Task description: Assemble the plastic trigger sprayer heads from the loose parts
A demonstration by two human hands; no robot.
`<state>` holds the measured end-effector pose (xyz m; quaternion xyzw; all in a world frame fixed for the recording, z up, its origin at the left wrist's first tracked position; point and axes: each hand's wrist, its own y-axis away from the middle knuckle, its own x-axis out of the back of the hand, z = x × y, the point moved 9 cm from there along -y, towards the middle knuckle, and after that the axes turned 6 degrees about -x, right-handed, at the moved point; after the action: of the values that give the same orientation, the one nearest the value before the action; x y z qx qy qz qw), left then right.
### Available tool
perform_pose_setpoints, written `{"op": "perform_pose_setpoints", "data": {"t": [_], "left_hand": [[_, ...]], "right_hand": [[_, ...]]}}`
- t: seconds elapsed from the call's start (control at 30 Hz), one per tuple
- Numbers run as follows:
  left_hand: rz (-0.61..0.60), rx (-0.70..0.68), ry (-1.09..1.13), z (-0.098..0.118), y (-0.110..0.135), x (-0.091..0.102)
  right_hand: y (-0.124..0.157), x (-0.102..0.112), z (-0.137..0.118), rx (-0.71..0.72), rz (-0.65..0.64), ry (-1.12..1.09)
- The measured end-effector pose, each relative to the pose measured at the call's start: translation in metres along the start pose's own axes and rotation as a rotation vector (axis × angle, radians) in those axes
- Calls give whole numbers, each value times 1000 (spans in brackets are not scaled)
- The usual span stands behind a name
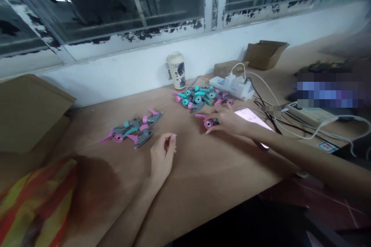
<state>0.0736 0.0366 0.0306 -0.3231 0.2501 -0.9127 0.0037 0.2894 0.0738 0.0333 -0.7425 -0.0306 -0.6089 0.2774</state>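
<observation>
The right hand [224, 119] is pinched, thumb and fingers around a pink-and-grey trigger head [208, 124] at its fingertips, lever pointing left, long axis seemingly crosswise (the fingers hide part of it). The left hand [163, 153], farther from that piece, curls loosely, its contents impossible to tell; more trigger heads [143, 137] lie just beyond it, leftward, and a mixed heap [198, 99] beyond the right.

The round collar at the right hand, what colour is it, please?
The collar is pink in the head view.
</observation>
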Motion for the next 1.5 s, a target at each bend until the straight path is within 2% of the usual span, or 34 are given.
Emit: {"op": "perform_pose_setpoints", "data": {"t": [0.07, 0.17, 0.3, 0.5, 0.77, 0.97, 1.1, 1.5], "left_hand": [[-89, 32, 50, -2, 0, -10], [-233, 72, 154, -4, 3, -26], [-341, 101, 328, -6, 5, -38], [-408, 132, 419, -11, 5, -45], [-459, 164, 449, -8, 7, -50], [-421, 91, 344, -1, 8, -47], [-453, 95, 362, 2, 8, -50], [-365, 97, 219, 2, 8, -46]], "right_hand": [[7, 8, -30, 34, 109, -84], [16, 8, -69, 95, 181, -190], [19, 2, -91, 132, 226, -288], [20, -2, -94, 157, 272, -374], [25, -10, -97, 199, 249, -391], [25, -8, -93, 166, 235, -431], [25, -10, -92, 156, 226, -416], [20, -8, -89, 126, 213, -392]]}}
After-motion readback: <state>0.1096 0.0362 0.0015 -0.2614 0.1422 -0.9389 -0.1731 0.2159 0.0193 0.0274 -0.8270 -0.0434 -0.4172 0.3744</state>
